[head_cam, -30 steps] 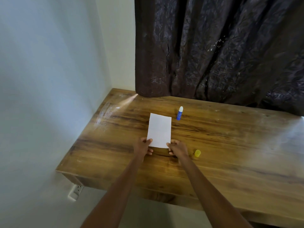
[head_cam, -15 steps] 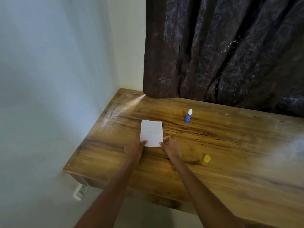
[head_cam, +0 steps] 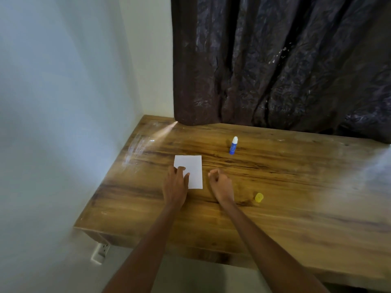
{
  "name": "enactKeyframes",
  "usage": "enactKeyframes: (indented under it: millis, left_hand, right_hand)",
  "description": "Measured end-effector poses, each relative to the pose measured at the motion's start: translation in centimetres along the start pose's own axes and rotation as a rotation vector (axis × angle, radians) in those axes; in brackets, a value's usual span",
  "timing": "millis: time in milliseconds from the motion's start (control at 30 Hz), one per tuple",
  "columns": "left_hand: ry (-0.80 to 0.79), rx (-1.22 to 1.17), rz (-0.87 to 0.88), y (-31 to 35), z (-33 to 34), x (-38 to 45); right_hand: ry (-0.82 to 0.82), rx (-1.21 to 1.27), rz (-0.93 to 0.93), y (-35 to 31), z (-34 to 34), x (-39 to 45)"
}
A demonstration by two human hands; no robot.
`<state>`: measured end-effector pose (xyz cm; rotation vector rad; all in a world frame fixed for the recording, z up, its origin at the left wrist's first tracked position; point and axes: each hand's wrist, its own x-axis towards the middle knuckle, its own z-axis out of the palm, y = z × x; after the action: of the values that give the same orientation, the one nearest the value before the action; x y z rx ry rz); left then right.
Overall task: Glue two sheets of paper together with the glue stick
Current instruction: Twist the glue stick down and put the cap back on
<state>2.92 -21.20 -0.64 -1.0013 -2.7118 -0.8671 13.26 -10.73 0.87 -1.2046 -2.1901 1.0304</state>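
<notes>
A white sheet of paper (head_cam: 191, 168) lies flat on the wooden table (head_cam: 275, 187), left of centre. My left hand (head_cam: 175, 183) rests palm down on the sheet's left near part, fingers spread over it. My right hand (head_cam: 221, 185) hovers just right of the sheet, fingers curled in, holding nothing and off the paper. A blue glue stick (head_cam: 233, 145) with its white tip uncovered stands upright farther back, to the right of the paper. Its yellow cap (head_cam: 259, 197) lies on the table to the right of my right hand. I cannot tell whether a second sheet lies under the first.
A dark curtain (head_cam: 285, 64) hangs behind the table and touches its far edge. A pale wall (head_cam: 63, 102) closes the left side, with a white power outlet (head_cam: 100, 252) low beneath the table's left corner.
My right hand has let go of the paper's near edge and moved right, fingers curling. My left hand has slid up onto the sheet. The view has shifted.
</notes>
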Motion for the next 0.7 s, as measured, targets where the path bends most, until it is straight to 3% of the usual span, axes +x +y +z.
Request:
enactKeyframes:
  millis: [100, 200, 367, 533, 700]
  left_hand:
    - [-0.027, -0.031, 0.115, 3.2, 0.9, 1.9]
    - [-0.094, -0.164, 0.117, 6.6, 2.5, 4.2]
    - [-0.284, -0.459, -0.056, 11.3, 6.1, 7.7]
    - [-0.4, -0.59, -0.159, 13.8, 9.6, 10.2]
    - [-0.336, -0.704, -0.217, 14.2, 11.9, 11.6]
  right_hand:
    - [0.051, 0.025, -0.031, 0.7, -2.9, 1.8]
    - [0.093, 0.042, -0.001, 1.9, -5.9, 5.0]
    - [0.003, -0.004, 0.08, 4.2, -8.4, 10.9]
    - [-0.126, 0.006, 0.068, 5.9, -7.9, 14.7]
    - [-0.203, -0.002, 0.038, 7.9, -7.4, 16.1]
